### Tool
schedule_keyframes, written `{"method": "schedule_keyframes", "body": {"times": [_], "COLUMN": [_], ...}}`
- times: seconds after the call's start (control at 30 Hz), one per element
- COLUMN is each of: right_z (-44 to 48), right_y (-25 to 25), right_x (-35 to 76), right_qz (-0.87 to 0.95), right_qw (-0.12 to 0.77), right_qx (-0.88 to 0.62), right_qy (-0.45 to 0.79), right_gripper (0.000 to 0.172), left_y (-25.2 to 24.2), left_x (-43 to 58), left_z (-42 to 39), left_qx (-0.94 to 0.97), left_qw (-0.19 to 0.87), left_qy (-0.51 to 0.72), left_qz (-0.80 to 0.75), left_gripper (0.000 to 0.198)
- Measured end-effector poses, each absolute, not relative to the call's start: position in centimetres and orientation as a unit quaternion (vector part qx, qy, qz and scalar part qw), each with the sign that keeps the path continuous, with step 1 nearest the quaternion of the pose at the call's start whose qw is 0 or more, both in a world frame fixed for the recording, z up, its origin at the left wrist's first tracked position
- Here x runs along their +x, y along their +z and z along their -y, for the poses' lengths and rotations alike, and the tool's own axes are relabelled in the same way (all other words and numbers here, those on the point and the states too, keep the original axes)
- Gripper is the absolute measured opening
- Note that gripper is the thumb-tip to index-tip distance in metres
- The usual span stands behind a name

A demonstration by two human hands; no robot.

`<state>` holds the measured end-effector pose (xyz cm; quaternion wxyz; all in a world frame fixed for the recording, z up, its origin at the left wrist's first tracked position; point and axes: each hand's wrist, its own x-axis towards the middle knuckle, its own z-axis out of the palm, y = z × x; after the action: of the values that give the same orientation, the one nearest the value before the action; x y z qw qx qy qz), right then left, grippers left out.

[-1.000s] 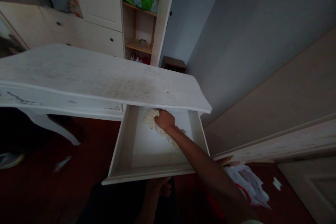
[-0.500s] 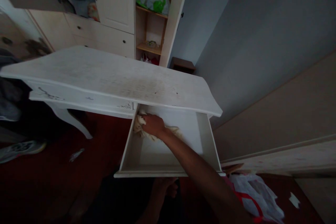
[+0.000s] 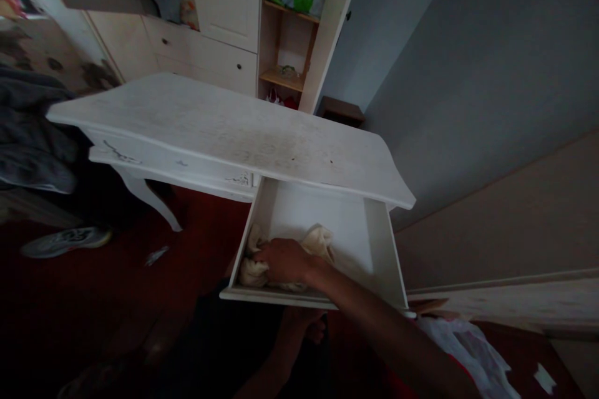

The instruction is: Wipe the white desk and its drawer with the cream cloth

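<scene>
A cream cloth (image 3: 319,240) lies bunched in the pulled-out white drawer (image 3: 381,262). My right hand (image 3: 285,260) is closed on the cloth and presses it into the near left corner, against the side wall and the front panel. Part of the cloth trails to the right behind my wrist. Just below the drawer's front edge is my left hand (image 3: 306,322), its visible fingers curled. The drawer front hides most of its grip, and what it holds cannot be seen.
The white desk (image 3: 210,115) has dark smudges on its top. Behind it stands a wardrobe (image 3: 227,3) with open doors and bags inside. A shoe (image 3: 68,241) lies on the red floor at left. A plastic bag (image 3: 468,349) sits at lower right, near the wall.
My right hand has drawn the cloth from the drawer's back left toward its front left corner. The left hand stays under the drawer front. The view has shifted slightly left.
</scene>
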<state>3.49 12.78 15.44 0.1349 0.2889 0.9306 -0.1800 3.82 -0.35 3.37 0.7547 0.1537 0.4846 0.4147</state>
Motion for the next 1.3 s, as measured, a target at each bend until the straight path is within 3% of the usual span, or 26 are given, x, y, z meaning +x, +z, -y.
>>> {"method": "schedule_keyframes", "body": {"times": [0.23, 0.4, 0.57, 0.7, 0.93, 1.17, 1.3], "right_z": [-13.9, -13.8, -13.2, -13.0, -14.1, -18.2, -20.7], "right_y": [15.5, 15.9, 17.3, 17.6, 17.3, 16.5, 15.8], "right_x": [9.7, 14.9, 17.4, 18.2, 18.5, 18.4, 17.5], "right_qz": [-0.897, -0.861, -0.825, -0.820, -0.802, -0.814, -0.821], "right_qw": [0.159, 0.204, 0.313, 0.347, 0.312, 0.186, 0.163], "right_qx": [0.298, 0.378, 0.435, 0.441, 0.508, 0.536, 0.526], "right_qy": [-0.284, -0.272, -0.178, -0.112, -0.040, 0.127, 0.151], "right_gripper": [0.046, 0.055, 0.052, 0.040, 0.031, 0.032, 0.033], "left_y": [2.7, 2.2, 2.0, 2.1, 2.4, 1.6, 1.7], "left_x": [4.0, 4.1, 4.0, 3.9, 3.3, 3.4, 3.6], "left_z": [0.6, 0.6, 0.6, 0.6, 0.6, 0.2, 0.2], "left_qx": [0.152, 0.154, 0.156, 0.155, 0.173, 0.170, 0.164], "left_qw": [0.755, 0.758, 0.762, 0.761, 0.774, 0.793, 0.790], "left_qy": [0.427, 0.416, 0.423, 0.419, 0.409, 0.381, 0.388], "left_qz": [-0.474, -0.478, -0.465, -0.471, -0.450, -0.444, -0.446], "left_gripper": [0.050, 0.052, 0.055, 0.057, 0.061, 0.071, 0.074]}}
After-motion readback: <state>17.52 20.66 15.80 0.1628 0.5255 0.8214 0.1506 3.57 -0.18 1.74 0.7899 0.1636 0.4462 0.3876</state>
